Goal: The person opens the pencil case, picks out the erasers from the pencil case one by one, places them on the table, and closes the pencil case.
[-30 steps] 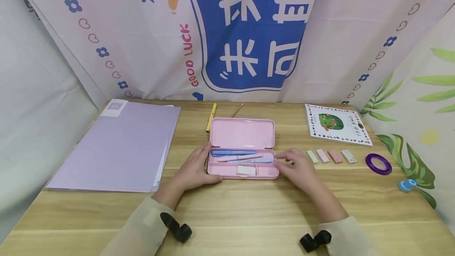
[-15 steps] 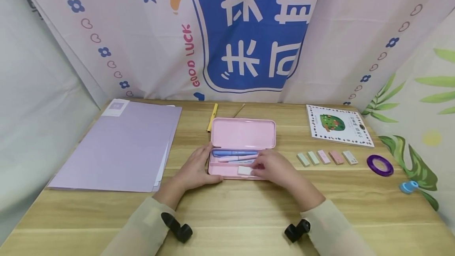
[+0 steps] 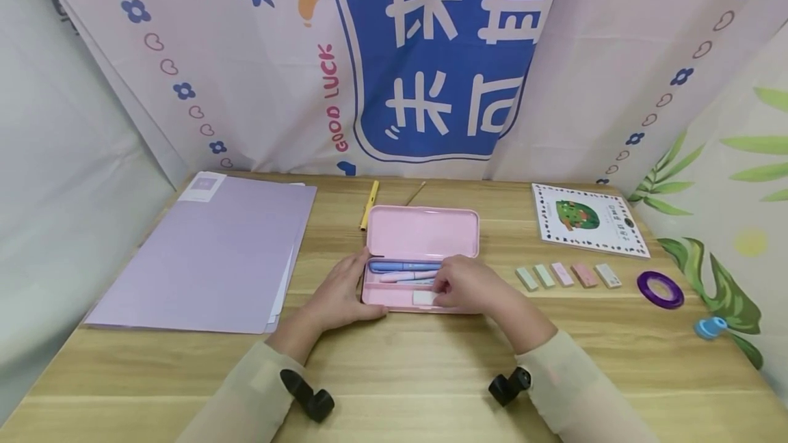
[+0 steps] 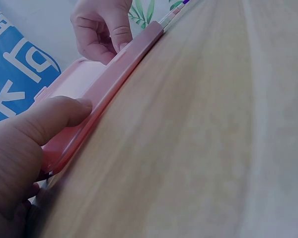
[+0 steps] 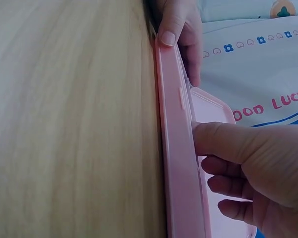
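A pink pencil case (image 3: 423, 231) lies on the table with its lid folded back. Inside its rear compartment are a blue pen (image 3: 403, 266), a pink pen (image 3: 409, 275) and part of a light blue one. My left hand (image 3: 338, 294) grips the case's left end, thumb on the front wall in the left wrist view. My right hand (image 3: 470, 286) reaches into the front compartment and pinches the right end of a white eraser (image 3: 423, 298). In the right wrist view, the case wall (image 5: 181, 163) hides the eraser and the thumb's tip.
Several small erasers (image 3: 562, 274) stand in a row right of the case. Beyond them are a purple tape ring (image 3: 661, 290), a light blue object (image 3: 711, 327) and a booklet (image 3: 589, 219). A purple folder (image 3: 209, 251) lies left; a yellow pen (image 3: 369, 205) and pencil (image 3: 415, 193) lie behind.
My right hand has moved left from the case's right edge to the white eraser inside, uncovering another eraser at the row's left end. My left hand stays on the case.
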`<state>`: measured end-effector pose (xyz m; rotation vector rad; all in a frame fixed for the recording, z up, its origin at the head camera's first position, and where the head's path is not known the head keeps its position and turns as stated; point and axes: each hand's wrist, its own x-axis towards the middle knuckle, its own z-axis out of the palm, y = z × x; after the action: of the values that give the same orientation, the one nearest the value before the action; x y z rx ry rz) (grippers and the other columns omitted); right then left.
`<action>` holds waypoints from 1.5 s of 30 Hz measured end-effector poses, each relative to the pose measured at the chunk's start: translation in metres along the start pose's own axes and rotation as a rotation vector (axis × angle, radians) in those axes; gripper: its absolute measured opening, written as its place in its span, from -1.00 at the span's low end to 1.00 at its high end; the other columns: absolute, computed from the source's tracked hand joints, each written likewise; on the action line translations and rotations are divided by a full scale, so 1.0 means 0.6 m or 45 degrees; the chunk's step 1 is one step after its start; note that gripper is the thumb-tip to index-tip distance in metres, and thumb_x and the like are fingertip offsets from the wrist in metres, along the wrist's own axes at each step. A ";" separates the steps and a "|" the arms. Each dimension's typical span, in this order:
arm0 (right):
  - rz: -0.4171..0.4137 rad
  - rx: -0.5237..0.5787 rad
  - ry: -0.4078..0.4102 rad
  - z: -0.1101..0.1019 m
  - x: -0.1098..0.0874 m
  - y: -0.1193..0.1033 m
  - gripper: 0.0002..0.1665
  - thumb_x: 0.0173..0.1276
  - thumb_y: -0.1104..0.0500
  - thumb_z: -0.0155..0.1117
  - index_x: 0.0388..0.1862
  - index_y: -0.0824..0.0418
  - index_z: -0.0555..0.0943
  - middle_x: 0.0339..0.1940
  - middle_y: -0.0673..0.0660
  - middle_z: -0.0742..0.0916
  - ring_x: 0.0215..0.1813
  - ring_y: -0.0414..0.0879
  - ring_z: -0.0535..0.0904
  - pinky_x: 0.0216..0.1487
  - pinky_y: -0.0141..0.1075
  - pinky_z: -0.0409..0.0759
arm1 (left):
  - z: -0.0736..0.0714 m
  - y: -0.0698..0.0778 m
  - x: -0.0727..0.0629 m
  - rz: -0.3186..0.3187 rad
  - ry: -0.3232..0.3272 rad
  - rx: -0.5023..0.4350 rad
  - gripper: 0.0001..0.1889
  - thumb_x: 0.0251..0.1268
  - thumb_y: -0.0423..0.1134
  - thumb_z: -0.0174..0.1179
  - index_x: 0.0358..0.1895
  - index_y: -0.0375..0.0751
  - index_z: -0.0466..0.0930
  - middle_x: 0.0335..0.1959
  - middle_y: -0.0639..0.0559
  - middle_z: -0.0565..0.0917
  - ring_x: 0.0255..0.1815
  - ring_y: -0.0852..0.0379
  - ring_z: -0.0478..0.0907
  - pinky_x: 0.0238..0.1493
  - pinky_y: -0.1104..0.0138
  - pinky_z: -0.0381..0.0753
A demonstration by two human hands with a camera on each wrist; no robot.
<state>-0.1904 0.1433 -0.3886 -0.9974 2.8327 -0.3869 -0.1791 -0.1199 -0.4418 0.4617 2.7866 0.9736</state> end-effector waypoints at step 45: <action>0.525 1.294 0.424 0.014 -0.160 0.132 -0.52 0.42 0.24 0.21 0.24 0.46 0.50 -0.18 -0.12 0.74 -0.24 -0.29 0.70 -0.15 -0.43 0.70 | 0.001 0.005 0.000 -0.008 -0.005 0.003 0.29 -0.14 0.25 0.45 0.59 -0.20 -0.14 0.54 -0.24 0.14 0.55 -0.22 0.06 0.51 -0.09 0.15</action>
<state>-0.1618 0.2613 -0.4167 -0.1395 2.3774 -1.7823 -0.1781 -0.1176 -0.4406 0.4540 2.7845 0.9671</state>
